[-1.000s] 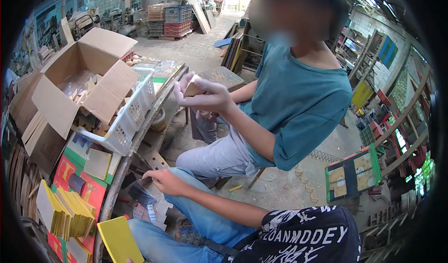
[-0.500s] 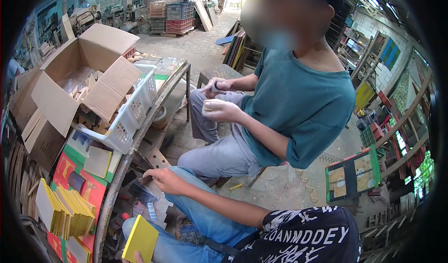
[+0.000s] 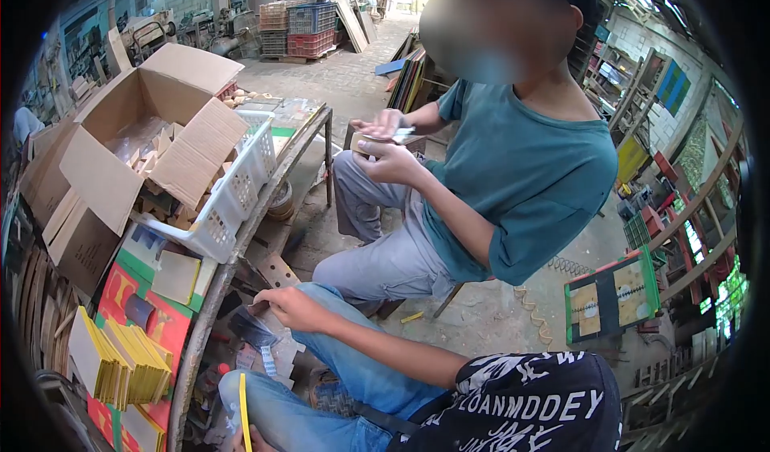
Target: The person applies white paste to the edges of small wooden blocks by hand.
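Observation:
At the bottom edge, my left hand (image 3: 255,441) grips a thin yellow board (image 3: 244,410), which stands nearly edge-on beside my knee. Part of this hand is cut off by the frame. My right hand (image 3: 293,308) is above my other leg, its fingers closed at the tips around a small brown piece (image 3: 258,308), too small to name surely. Below those fingers are a dark sheet (image 3: 253,329) and some scraps. To the left, a stack of yellow-edged boards (image 3: 120,360) stands on the red and green tabletop covering (image 3: 178,324).
A co-worker in a green shirt (image 3: 521,179) sits opposite, rubbing a small wooden piece. On the bench are an open cardboard box (image 3: 80,159) with wood pieces, a white plastic basket (image 3: 228,219) and a curved dark piece (image 3: 139,312). The bench's metal edge (image 3: 192,356) runs beside my knees.
My left hand has turned the yellow board from face-on to edge-on. My right hand stays almost in place. The co-worker's hands have come together over the wooden piece.

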Demonstrator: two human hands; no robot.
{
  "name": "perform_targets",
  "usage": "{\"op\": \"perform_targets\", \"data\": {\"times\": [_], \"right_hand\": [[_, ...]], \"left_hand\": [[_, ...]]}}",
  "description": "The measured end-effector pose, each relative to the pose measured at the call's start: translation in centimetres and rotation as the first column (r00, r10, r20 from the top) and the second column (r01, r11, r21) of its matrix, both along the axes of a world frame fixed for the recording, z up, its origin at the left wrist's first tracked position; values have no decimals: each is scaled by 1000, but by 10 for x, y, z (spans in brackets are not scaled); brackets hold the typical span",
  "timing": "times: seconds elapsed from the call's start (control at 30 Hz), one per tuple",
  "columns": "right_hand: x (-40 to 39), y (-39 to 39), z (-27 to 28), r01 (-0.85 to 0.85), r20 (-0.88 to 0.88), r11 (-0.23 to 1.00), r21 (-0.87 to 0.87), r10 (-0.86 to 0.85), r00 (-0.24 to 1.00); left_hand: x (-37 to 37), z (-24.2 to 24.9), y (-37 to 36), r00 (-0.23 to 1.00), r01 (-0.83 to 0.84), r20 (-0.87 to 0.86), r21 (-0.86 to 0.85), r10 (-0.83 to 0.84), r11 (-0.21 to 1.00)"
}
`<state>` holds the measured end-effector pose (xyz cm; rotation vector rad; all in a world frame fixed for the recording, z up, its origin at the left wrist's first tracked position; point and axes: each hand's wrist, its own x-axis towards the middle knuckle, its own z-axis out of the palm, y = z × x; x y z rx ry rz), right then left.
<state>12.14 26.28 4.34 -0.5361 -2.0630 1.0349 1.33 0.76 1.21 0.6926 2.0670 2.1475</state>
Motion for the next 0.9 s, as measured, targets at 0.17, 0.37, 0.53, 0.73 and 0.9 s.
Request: {"op": "perform_targets", "data": {"times": [0.17,0.37,0.53,0.73,0.9], "right_hand": [[2,0,-1,45,37,998,51,-47,998],[3,0,-1,12,79,999,-46,-8,997],[1,1,-4,-10,66,999,-37,12,998],[0,1,-9,28,91,999,-25,-25,996],[-2,2,-10,24,38,995,-93,-20,999]], "left_hand": [[-3,-16,0,999,53,9,30,-53,998],[-27,10,-25,965,77,-256,54,-61,996],[-28,114,-58,836,-57,-524,-378,-162,924],[-47,164,-77,842,65,-534,-55,-85,996],[-70,143,-115,873,85,-477,-50,-99,995]]}}
